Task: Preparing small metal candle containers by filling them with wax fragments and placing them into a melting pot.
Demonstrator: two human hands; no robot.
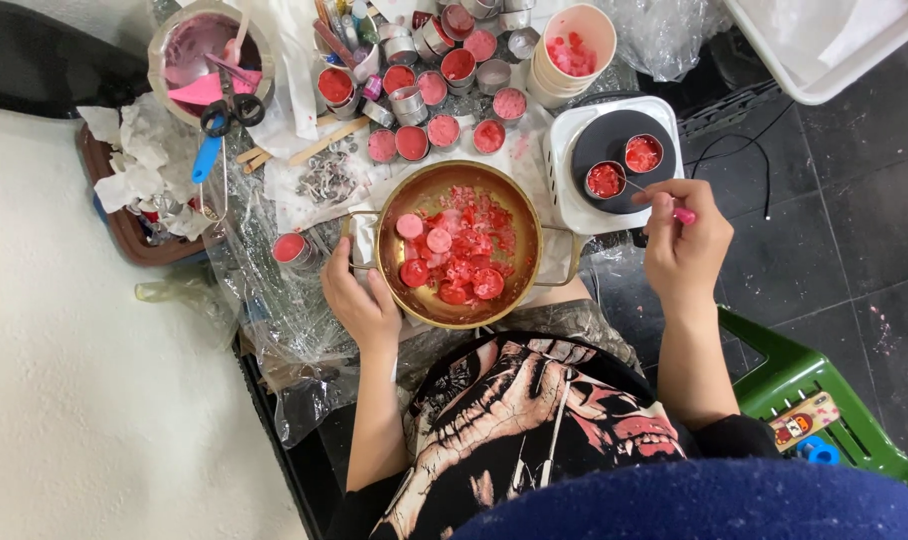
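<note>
The thin pink-handled stirring stick [664, 203] is pinched in my right hand [682, 245], its long axis slanting up-left from my fingers so the tip points into the left small tin [605, 180] on the black hotplate [614, 150]. My left hand [359, 300], fingers curled, grips the brass pot [459, 245] by its near-left rim.
</note>
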